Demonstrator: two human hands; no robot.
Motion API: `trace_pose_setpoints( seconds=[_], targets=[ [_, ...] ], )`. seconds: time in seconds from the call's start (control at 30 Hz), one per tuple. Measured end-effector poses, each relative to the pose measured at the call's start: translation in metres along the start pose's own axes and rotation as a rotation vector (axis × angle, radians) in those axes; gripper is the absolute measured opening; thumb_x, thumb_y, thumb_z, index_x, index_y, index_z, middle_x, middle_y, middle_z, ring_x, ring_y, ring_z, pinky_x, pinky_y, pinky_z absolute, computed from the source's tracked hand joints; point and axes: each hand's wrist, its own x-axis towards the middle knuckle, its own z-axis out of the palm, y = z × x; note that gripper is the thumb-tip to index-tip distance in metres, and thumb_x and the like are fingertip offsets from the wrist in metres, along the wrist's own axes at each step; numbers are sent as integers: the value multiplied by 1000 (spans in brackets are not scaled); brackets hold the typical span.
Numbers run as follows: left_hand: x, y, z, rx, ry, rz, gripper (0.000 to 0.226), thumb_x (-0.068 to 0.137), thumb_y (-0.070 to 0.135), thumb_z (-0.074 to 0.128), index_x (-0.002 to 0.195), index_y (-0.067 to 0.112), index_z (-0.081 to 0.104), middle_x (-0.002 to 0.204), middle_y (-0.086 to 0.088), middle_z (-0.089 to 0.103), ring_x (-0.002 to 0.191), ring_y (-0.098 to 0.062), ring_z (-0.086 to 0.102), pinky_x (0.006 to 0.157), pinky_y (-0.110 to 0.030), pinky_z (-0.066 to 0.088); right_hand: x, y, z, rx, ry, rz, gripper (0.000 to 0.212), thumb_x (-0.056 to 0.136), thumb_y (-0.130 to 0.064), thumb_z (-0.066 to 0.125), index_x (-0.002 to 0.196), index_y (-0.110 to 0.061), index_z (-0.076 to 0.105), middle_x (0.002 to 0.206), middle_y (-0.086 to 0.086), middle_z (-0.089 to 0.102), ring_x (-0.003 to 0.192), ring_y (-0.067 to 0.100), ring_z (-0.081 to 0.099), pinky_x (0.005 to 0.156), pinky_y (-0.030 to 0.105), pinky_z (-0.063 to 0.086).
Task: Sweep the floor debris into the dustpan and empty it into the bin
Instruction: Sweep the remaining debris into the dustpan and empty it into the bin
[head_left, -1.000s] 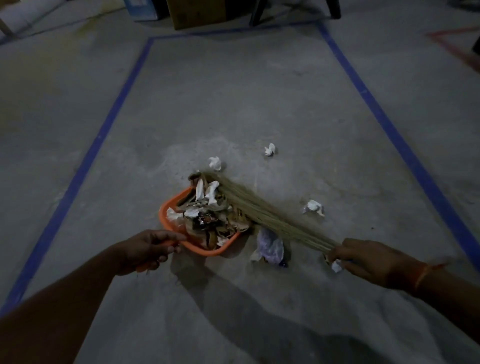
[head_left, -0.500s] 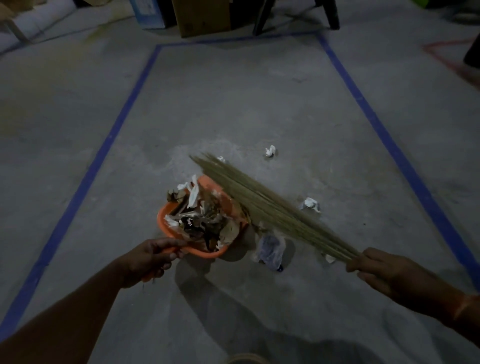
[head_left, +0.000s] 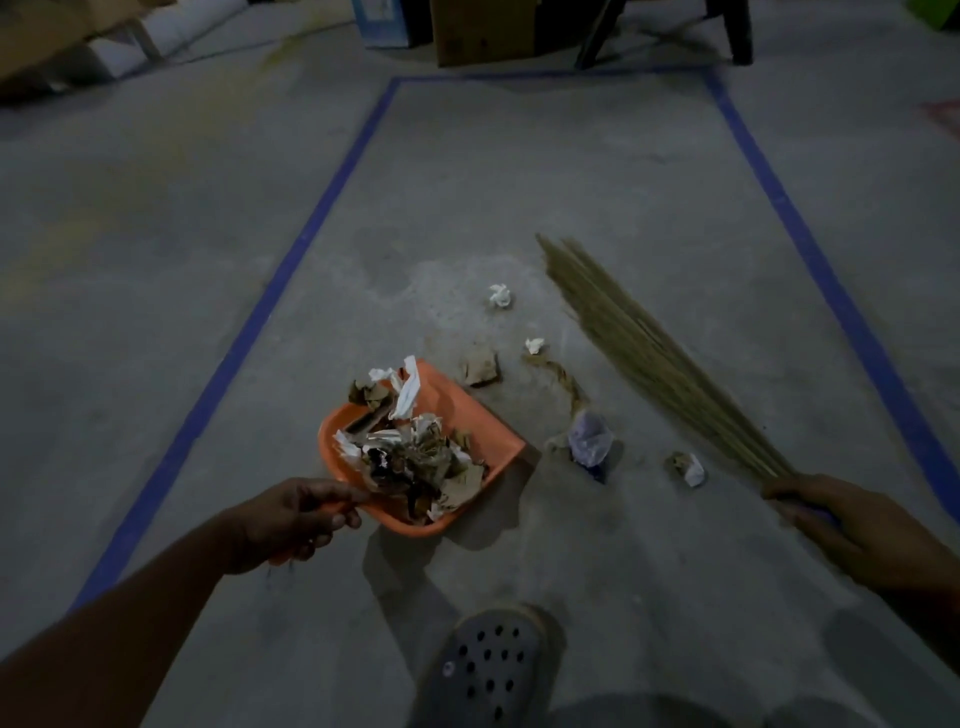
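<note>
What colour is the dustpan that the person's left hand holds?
Orange. The dustpan shows clearly in the head view, gripped by the left hand.

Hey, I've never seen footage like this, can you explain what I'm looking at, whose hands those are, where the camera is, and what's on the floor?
There is no machine here: a person wears a camera on the head, looking down at their own arms. The left hand has its grip on the handle of an orange dustpan heaped with paper and dry leaves. The right hand holds a straw broom, angled away. On the concrete floor, inside a blue tape outline, lie loose bits: a white paper wad, a brown scrap and a crumpled plastic bag. A dark shoe shows below.
</note>
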Motion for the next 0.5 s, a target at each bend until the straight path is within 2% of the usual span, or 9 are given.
trace_pose_setpoints(
  seconds=[0.1, 0.17, 0.2, 0.23, 0.3, 0.37, 0.43, 0.5],
  targets=[
    [-11, -14, 0, 15, -28, -32, 30, 96, 0, 63, 119, 15, 74, 107, -16, 69, 66, -18, 52, 53, -29, 42, -24, 6, 3, 23, 20, 68, 41, 81, -81, 27, 108, -62, 51, 108, -23, 61, 86, -2, 63, 72, 26, 54],
    [-5, -18, 5, -3, -41, -25, 28, 93, 4, 67, 117, 15, 75, 108, -17, 67, 65, -18, 50, 51, -28, 40, -46, 8, 5, 64, 28, 169, 20, 90, -59, 46, 104, -53, 58, 101, -22, 63, 67, -5, 64, 56, 18, 52],
    [0, -20, 9, 3, -56, -28, 27, 92, 4, 67, 116, 14, 75, 107, -17, 67, 64, -17, 49, 50, -26, 39, -54, 12, 5, 76, 32, 218, 13, 93, -44, 53, 102, -49, 60, 92, -20, 64, 59, -4, 62, 49, 18, 50],
    [3, -22, 15, 15, -76, -35, 26, 92, 4, 68, 115, 14, 75, 104, -16, 67, 63, -17, 49, 50, -25, 38, -62, 16, 5, 97, 26, 256, 17, 94, -32, 56, 102, -45, 62, 80, -18, 64, 50, 2, 60, 45, 21, 48],
    [12, -28, 30, 37, -98, -31, 27, 92, 5, 69, 116, 15, 75, 94, -11, 67, 60, -15, 47, 46, -23, 35, -76, 27, 5, 136, 13, 317, 22, 95, -20, 56, 100, -39, 64, 58, -10, 62, 36, 13, 51, 39, 23, 44],
    [21, -29, 43, 46, -100, -31, 28, 95, 2, 65, 117, 16, 74, 83, -7, 65, 57, -15, 44, 44, -20, 31, -88, 31, 9, 163, 15, 343, 21, 94, -21, 56, 99, -40, 63, 51, -7, 61, 34, 17, 48, 37, 24, 42],
    [28, -25, 51, 67, -158, -24, 33, 88, 12, 74, 120, 18, 73, 91, -12, 65, 60, -17, 44, 47, -22, 31, -97, 30, 16, 192, -4, 332, 18, 91, -31, 54, 95, -48, 61, 52, -7, 63, 34, 18, 52, 37, 23, 45],
    [36, -22, 57, 69, -207, -15, 42, 76, 21, 79, 118, 19, 74, 100, -12, 67, 62, -16, 46, 49, -23, 33, -99, 31, 25, 186, -32, 338, 22, 91, -24, 58, 95, -45, 63, 59, -10, 65, 34, 17, 54, 36, 25, 47]
  ],
)
